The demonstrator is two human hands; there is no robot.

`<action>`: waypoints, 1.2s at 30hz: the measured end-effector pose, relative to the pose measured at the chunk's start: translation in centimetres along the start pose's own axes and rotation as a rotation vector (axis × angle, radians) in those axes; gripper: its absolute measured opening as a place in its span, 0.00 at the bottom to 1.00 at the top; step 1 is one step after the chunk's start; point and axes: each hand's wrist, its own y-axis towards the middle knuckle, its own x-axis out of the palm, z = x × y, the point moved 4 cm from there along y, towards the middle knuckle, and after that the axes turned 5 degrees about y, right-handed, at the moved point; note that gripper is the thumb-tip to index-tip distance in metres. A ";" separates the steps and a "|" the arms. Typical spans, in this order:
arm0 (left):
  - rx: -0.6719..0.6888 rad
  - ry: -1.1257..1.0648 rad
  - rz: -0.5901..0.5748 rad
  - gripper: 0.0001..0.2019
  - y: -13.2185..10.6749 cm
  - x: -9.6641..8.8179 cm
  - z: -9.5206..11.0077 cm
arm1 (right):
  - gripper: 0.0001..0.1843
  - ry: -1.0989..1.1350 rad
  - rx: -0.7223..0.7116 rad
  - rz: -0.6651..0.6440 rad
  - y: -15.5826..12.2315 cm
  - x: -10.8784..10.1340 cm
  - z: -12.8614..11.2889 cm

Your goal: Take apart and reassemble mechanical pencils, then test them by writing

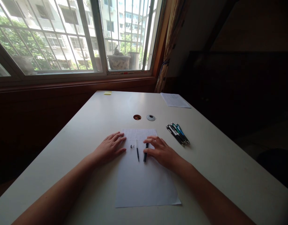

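A sheet of paper (pixel 144 184) lies on the table, its far part covered with lines of writing. My left hand (pixel 110 147) rests at the paper's left edge, open, fingers spread and holding nothing. My right hand (pixel 161 150) is on the paper's right side, its thumb and fingers on a black pen barrel (pixel 145 157) that lies lengthwise on the sheet. Between my hands is a pen refill (pixel 137 154) with a dark lower part and a pale upper tube. Left of it sit a small dark pen part (pixel 131 146) and a tiny piece (pixel 134 146), too small to name.
Several pens (pixel 178 133) lie bunched to the right of my right hand. Beyond the paper are a round hole (pixel 137 117) in the white table (pixel 87 125) and a round cover (pixel 150 117). Papers (pixel 175 100) and a yellow sticky note (pixel 107 93) lie near the far edge.
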 end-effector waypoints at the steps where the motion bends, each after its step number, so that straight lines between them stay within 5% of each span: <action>1: 0.000 -0.002 0.004 0.28 0.0 0.0 0.0 | 0.10 0.001 -0.005 0.005 0.0 -0.1 0.0; 11: -0.002 0.008 -0.005 0.28 0.0 0.1 -0.1 | 0.06 0.135 0.029 0.097 0.1 -0.8 0.2; 21: -0.004 0.004 0.007 0.27 0.0 -0.1 0.0 | 0.10 0.984 0.348 0.508 -0.5 -2.2 2.1; 30: -0.006 0.017 -0.001 0.27 0.1 -0.2 0.2 | 0.10 1.391 0.424 0.534 -0.6 -0.7 2.5; 36: 0.045 -0.013 0.148 0.17 0.4 -1.9 1.3 | 0.09 1.470 0.426 0.505 -0.6 -0.2 2.2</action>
